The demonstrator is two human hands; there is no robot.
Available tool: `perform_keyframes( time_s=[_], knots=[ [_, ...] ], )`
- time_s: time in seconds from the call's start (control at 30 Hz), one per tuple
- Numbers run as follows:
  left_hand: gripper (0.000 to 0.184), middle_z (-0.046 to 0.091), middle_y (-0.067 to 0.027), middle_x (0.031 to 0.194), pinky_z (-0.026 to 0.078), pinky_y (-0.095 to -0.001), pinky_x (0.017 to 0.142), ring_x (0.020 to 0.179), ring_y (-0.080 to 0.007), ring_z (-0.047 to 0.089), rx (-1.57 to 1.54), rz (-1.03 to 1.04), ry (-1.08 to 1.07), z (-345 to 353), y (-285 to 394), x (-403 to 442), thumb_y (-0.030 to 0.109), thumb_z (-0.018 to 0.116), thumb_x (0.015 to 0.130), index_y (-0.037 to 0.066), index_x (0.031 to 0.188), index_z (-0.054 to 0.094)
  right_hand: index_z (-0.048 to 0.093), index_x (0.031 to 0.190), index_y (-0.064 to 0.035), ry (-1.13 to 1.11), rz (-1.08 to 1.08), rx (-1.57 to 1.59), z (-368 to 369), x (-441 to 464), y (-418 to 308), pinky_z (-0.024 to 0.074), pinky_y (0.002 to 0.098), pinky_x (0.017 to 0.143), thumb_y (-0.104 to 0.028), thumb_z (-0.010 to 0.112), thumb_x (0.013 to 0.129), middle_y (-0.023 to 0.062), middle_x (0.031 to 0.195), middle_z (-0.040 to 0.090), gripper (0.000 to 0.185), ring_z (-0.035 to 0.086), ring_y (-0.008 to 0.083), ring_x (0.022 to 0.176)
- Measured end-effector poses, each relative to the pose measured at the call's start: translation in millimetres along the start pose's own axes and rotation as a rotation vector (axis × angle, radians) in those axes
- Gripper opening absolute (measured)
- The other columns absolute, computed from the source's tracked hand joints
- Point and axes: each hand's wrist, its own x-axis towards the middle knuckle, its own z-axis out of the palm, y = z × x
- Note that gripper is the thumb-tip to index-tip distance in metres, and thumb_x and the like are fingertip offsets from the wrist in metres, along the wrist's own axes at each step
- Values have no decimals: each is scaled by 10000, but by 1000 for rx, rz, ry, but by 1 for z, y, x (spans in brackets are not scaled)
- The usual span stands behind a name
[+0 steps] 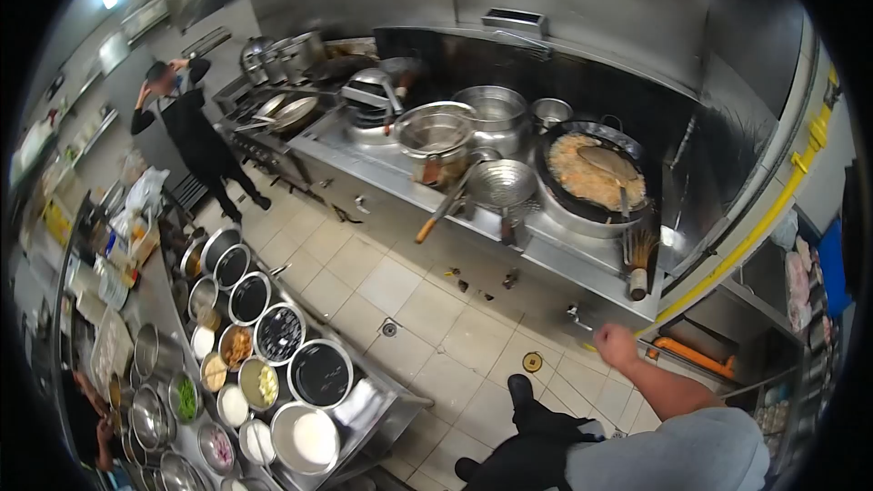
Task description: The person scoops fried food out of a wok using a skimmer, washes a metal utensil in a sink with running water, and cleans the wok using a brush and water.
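Metal valve (pixel 575 313) on stove's (pixel 436 203) front edge; R hand (pixel 617 345) just beside. R grip looks curled, can't tell how tight or if holding anything. L hand out of view, can't tell. Above valve: brush (pixel 639 280), wok (pixel 582 211) w/ frying food (pixel 568 164) + skimmer (pixel 607 164). Strainer (pixel 500 184) L of wok. Pots (pixel 283 435) on table (pixel 168 295), lower L.

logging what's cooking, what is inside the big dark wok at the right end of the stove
The wok holds foamy, orange-brown contents, with a round-headed utensil over part of them. The wok's bottom and whatever lies beneath the utensil are hidden.
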Motion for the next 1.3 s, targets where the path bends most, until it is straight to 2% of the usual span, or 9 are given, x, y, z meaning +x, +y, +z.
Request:
perform_keyframes(
  time_s=[0.17, 0.3, 0.5, 0.57, 0.77, 0.83, 0.97, 1.1, 1.3],
  knots=[
    [448, 675, -146, 952, 510, -325, 756, 866, -227, 646, 133, -56, -90, 56, 59, -21, 331, 708, 772, -31, 1030, 646, 477, 1200, -17, 379, 52, -5, -80, 135, -2, 444, 439, 880, -244, 691, 758, 247, 1221, 492, 541, 514, 400, 1069],
    [501, 672, -173, 1022, 510, -332, 811, 917, -258, 650, 223, 197, -19, 111, 103, 17, 346, 707, 775, -42, 1084, 637, 275, 1379, 96, 213, 20, -36, 4, 235, 73, 242, 418, 1105, -153, 658, 745, 281, 1388, 351, 782, 298, 400, 1311],
    [551, 636, -86, 1098, 461, -287, 863, 986, -151, 594, 36, 491, -192, 165, 302, -74, 345, 675, 835, -8, 1237, 545, 419, 1293, 112, 215, 52, -225, -90, 291, 152, 350, 394, 1038, -26, 370, 855, 304, 1265, 486, 462, 460, 394, 1202],
    [581, 619, -75, 1134, 452, -284, 879, 1018, -145, 582, -40, 514, -349, 177, 334, -71, 365, 662, 849, 0, 1275, 513, 438, 1280, 102, 60, 252, -264, -162, 263, 77, 371, 407, 1012, -12, 384, 844, 298, 1198, 540, 454, 491, 413, 1153],
    [539, 604, -80, 1148, 455, -304, 876, 1050, -157, 571, -61, 503, -481, 195, 445, -54, 385, 589, 909, 7, 1282, 499, 595, 1121, 15, 662, -258, -383, -141, 334, 219, 493, 419, 713, -154, 368, 948, 208, 899, 630, 332, 620, 334, 830],
    [542, 600, -86, 1151, 458, -314, 880, 1053, -170, 573, -141, 499, -537, 200, 482, -38, 410, 540, 930, 9, 1291, 483, 702, 815, -36, 300, -385, -723, -149, 341, 218, 499, 448, 656, -231, 599, 779, 202, 783, 654, 224, 638, 322, 719],
    [609, 562, -126, 1181, 476, -358, 892, 1054, -224, 576, -468, 423, -773, 189, 550, -24, 493, 373, 976, 26, 1367, 357, 657, 790, -29, 74, -609, -805, -150, 344, 254, 482, 395, 580, -140, 592, 771, 107, 703, 630, 130, 610, 226, 633],
    [701, 528, -158, 1200, 491, -398, 886, 1049, -263, 574, -626, 402, -919, 182, 604, -34, 563, 327, 959, 46, 1422, 230, 647, 850, -55, -106, 601, 561, -157, 307, 142, 427, 297, 509, -124, 576, 817, 47, 682, 583, 104, 557, 140, 613],
    [822, 479, -210, 1292, 494, -451, 903, 1150, -348, 539, -617, 411, -1266, 205, 659, -51, 658, 321, 907, 46, 1446, 216, 638, 1092, -77, -56, 845, 879, -195, 285, 28, 351, 173, 426, -128, 576, 866, -10, 724, 582, 240, 495, 63, 539]
  ],
)
